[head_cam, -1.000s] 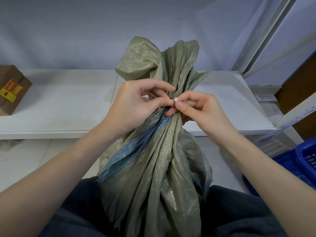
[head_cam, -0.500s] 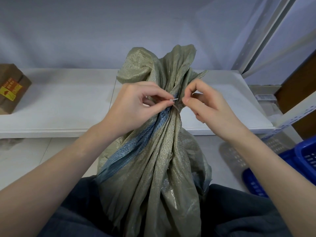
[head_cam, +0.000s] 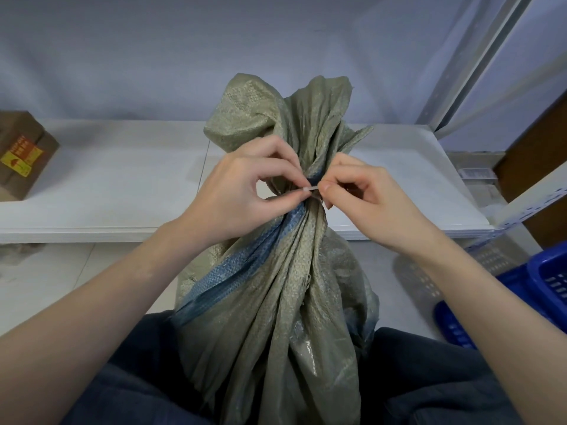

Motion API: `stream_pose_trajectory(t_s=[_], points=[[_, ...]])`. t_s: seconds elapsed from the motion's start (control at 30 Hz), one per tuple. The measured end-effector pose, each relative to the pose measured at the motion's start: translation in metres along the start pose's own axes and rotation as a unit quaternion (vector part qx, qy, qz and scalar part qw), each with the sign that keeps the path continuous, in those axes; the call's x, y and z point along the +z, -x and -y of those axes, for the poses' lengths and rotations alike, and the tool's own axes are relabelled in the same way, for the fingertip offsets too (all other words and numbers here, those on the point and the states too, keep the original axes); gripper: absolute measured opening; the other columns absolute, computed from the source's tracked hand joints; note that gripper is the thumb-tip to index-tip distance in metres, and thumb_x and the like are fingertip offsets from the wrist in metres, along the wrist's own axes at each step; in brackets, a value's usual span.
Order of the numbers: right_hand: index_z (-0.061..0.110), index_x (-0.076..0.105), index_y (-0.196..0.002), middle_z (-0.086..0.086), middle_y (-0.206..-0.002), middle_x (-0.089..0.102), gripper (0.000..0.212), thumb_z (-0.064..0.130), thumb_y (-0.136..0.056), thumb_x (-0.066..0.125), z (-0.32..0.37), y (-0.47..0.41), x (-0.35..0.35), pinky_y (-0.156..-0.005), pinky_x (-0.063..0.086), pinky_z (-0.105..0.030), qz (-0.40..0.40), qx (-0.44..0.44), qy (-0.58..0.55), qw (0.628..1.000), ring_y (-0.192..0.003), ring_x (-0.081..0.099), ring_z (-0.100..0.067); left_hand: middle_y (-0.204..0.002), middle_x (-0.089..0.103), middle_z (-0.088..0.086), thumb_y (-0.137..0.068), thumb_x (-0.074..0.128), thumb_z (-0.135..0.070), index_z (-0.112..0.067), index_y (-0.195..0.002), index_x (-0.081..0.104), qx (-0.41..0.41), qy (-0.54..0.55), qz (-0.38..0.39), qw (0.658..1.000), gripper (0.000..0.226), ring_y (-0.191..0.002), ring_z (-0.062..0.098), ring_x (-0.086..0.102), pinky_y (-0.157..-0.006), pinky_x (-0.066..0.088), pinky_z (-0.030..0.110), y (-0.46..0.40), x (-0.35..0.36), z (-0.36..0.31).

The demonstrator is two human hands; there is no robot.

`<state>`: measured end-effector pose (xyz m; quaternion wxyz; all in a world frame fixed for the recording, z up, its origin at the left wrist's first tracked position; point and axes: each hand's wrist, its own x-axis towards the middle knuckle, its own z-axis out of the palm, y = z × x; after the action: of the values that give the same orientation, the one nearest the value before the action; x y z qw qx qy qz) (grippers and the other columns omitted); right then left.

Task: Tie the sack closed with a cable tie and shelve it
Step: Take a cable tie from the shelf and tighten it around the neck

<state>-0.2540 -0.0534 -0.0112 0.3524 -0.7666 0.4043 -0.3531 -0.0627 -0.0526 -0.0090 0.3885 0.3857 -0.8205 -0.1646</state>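
Observation:
An olive-green woven sack (head_cam: 276,302) with a blue stripe stands between my knees, its neck bunched and its loose top flaring upward. A thin white cable tie (head_cam: 310,188) wraps the neck; only a short piece shows between my fingers. My left hand (head_cam: 242,194) pinches the tie's left end with thumb and forefinger at the neck. My right hand (head_cam: 365,197) pinches the other end just to the right. The white shelf board (head_cam: 122,185) lies low behind the sack.
A brown cardboard box (head_cam: 21,154) with a yellow label sits at the shelf's far left. A grey shelf upright (head_cam: 478,62) rises at the right, with a perforated beam (head_cam: 534,207) below it. A blue plastic crate (head_cam: 521,296) stands on the floor at right.
My right hand has shifted from under the neck to its right side, and a short stretch of the tie now shows between both hands. The sack's top has sunk lower.

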Motion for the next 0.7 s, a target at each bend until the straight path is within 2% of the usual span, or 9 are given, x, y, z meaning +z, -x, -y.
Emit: stream_pose_trajectory(t_s=[0.17,0.33,0.43,0.5,0.53,0.57,0.6,0.63,0.7], points=[[0.015,0.052,-0.055,0.001,-0.072,0.044,0.032,0.002,-0.084,0.053,0.003,0.005,-0.012,-0.057,0.03,-0.011,0.001,0.023,-0.021,1.0,-0.059,0.04,-0.002,-0.088,0.054,-0.007,-0.082,0.07,-0.017,-0.014,-0.08,0.069,-0.008,-0.018,0.028,0.999,0.004,-0.077,0.01,0.056,-0.07,0.045,0.023,0.007,-0.004,0.0],[0.008,0.056,-0.058,-0.005,-0.072,0.05,0.024,0.003,-0.081,0.05,0.006,0.008,-0.017,-0.058,0.038,-0.017,-0.001,0.024,-0.045,0.999,-0.06,0.048,-0.005,-0.082,0.055,-0.011,-0.082,0.064,-0.023,-0.018,-0.082,0.061,-0.006,-0.063,0.029,0.998,0.005,-0.075,0.011,0.056,-0.068,0.049,0.035,0.009,-0.007,-0.003],[-0.002,0.062,-0.07,-0.019,-0.08,0.064,0.024,-0.004,-0.088,0.046,0.01,0.009,-0.014,-0.066,0.048,-0.018,0.032,0.03,-0.085,0.995,-0.066,0.064,-0.012,-0.073,0.057,-0.012,-0.08,0.058,-0.05,-0.02,-0.078,0.052,-0.118,-0.057,0.012,0.991,0.031,-0.072,0.008,0.056,-0.071,0.049,0.036,0.012,-0.004,-0.002],[0.005,0.068,-0.077,-0.023,-0.09,0.068,0.03,-0.005,-0.091,0.044,0.013,0.009,-0.013,-0.069,0.05,-0.017,0.04,0.031,-0.1,0.994,-0.071,0.068,-0.014,-0.068,0.059,-0.017,-0.08,0.047,-0.07,-0.02,-0.078,0.058,-0.235,-0.022,0.028,0.971,0.051,-0.069,0.002,0.054,-0.069,0.044,0.031,0.011,-0.004,0.001],[0.018,0.071,-0.075,-0.023,-0.093,0.069,0.039,-0.004,-0.092,0.043,0.014,0.009,-0.013,-0.07,0.051,-0.018,0.04,0.027,-0.109,0.993,-0.073,0.069,-0.013,-0.075,0.062,-0.022,-0.079,0.04,-0.076,-0.023,-0.086,0.064,-0.282,0.004,0.058,0.958,0.059,-0.076,-0.001,0.056,-0.075,0.043,0.03,0.01,-0.003,0.001],[0.03,0.071,-0.069,-0.021,-0.096,0.069,0.049,-0.003,-0.092,0.043,0.015,0.01,-0.013,-0.072,0.051,-0.019,0.04,0.024,-0.116,0.992,-0.075,0.07,-0.013,-0.094,0.065,-0.024,-0.078,0.033,-0.08,-0.026,-0.1,0.066,-0.317,0.033,0.094,0.943,0.068,-0.092,-0.001,0.058,-0.086,0.043,0.03,0.009,-0.003,0.002],[0.034,0.069,-0.064,-0.019,-0.097,0.07,0.053,-0.002,-0.092,0.043,0.017,0.01,-0.013,-0.073,0.052,-0.019,0.042,0.024,-0.119,0.992,-0.077,0.071,-0.013,-0.119,0.061,-0.023,-0.076,0.027,-0.083,-0.03,-0.117,0.062,-0.344,0.058,0.127,0.929,0.076,-0.111,0.003,0.054,-0.099,0.038,0.031,0.007,-0.001,0.003],[0.033,0.068,-0.063,-0.017,-0.099,0.07,0.052,-0.002,-0.093,0.043,0.018,0.011,-0.013,-0.074,0.051,-0.018,0.043,0.025,-0.118,0.992,-0.08,0.071,-0.013,-0.135,0.052,-0.018,-0.075,0.025,-0.085,-0.032,-0.128,0.056,-0.363,0.077,0.155,0.916,0.081,-0.123,0.006,0.048,-0.106,0.032,0.031,0.005,0.0,0.002],[0.024,0.065,-0.067,-0.018,-0.101,0.069,0.043,-0.002,-0.093,0.043,0.018,0.011,-0.013,-0.077,0.052,-0.018,0.042,0.031,-0.109,0.993,-0.084,0.071,-0.013,-0.135,0.054,-0.01,-0.071,0.028,-0.083,-0.029,-0.128,0.057,-0.375,0.092,0.191,0.902,0.084,-0.121,0.011,0.051,-0.102,0.034,0.029,0.001,0.004,-0.002]])
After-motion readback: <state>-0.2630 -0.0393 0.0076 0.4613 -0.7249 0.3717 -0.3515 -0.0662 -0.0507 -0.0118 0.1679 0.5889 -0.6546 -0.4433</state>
